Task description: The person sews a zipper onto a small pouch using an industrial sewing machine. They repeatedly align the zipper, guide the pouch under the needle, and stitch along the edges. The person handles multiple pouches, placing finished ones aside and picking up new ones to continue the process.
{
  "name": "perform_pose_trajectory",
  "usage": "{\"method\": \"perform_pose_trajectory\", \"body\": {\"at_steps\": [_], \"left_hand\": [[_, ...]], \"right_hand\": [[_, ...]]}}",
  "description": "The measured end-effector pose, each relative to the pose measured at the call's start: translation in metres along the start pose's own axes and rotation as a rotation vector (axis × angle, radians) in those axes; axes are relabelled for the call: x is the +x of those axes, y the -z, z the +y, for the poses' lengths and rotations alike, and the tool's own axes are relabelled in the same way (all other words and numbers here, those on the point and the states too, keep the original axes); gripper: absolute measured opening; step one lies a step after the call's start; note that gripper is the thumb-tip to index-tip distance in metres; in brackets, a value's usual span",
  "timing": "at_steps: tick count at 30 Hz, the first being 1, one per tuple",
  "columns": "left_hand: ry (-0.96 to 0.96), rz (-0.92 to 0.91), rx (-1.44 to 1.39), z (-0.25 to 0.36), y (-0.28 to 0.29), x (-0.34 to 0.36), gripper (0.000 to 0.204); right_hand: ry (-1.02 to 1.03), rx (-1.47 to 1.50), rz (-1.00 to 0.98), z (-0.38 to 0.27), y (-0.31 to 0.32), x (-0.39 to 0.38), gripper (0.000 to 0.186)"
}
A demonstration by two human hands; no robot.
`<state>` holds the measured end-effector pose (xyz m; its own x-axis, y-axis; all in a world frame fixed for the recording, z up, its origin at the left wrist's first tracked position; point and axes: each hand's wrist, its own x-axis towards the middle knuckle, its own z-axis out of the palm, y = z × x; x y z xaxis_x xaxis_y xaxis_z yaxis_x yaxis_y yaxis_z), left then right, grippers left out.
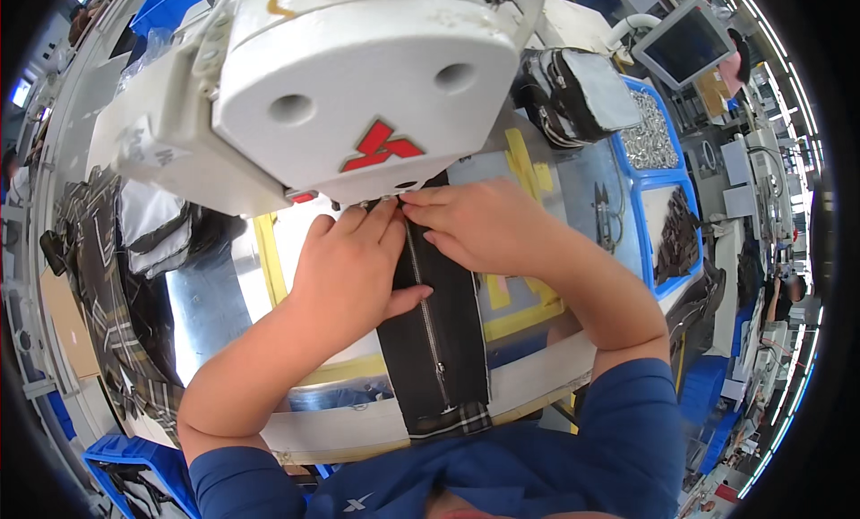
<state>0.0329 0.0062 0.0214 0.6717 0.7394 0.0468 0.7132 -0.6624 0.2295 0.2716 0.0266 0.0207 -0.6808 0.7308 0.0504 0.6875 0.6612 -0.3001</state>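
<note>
A long black fabric panel (458, 322) with a metal zipper (424, 304) down its middle runs from beneath the white sewing machine head (358, 80) to the table's front edge. Its near end shows a plaid strip (459, 420), and the zipper slider (440, 368) sits close to that end. My left hand (351, 264) lies over the panel's left side, fingers stretched toward the machine and thumb apart. From the right, my right hand (479, 225) closes its fingertips on the panel just below the machine head. The machine hides the panel's far end and the needle area.
Plaid and black pieces (116, 268) with grey-white ones (157, 223) lie at left. Stacked black-and-grey pieces (582, 94) stand back right, beside blue bins of metal parts (649, 134) and dark pieces (676, 237). Scissors (607, 222), yellow tape (520, 161) and a monitor (683, 42) are at right.
</note>
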Motion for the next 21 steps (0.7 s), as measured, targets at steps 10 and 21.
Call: {"method": "perform_pose_trajectory", "body": {"at_steps": [10, 21], "left_hand": [[0.02, -0.031, -0.012, -0.007, 0.005, -0.004, 0.088], [0.002, -0.019, -0.12, -0.012, 0.007, -0.003, 0.086]], "right_hand": [[0.014, -0.049, 0.051, -0.008, -0.01, 0.006, 0.031], [-0.015, -0.048, 0.021, -0.01, -0.011, 0.009, 0.035]]}}
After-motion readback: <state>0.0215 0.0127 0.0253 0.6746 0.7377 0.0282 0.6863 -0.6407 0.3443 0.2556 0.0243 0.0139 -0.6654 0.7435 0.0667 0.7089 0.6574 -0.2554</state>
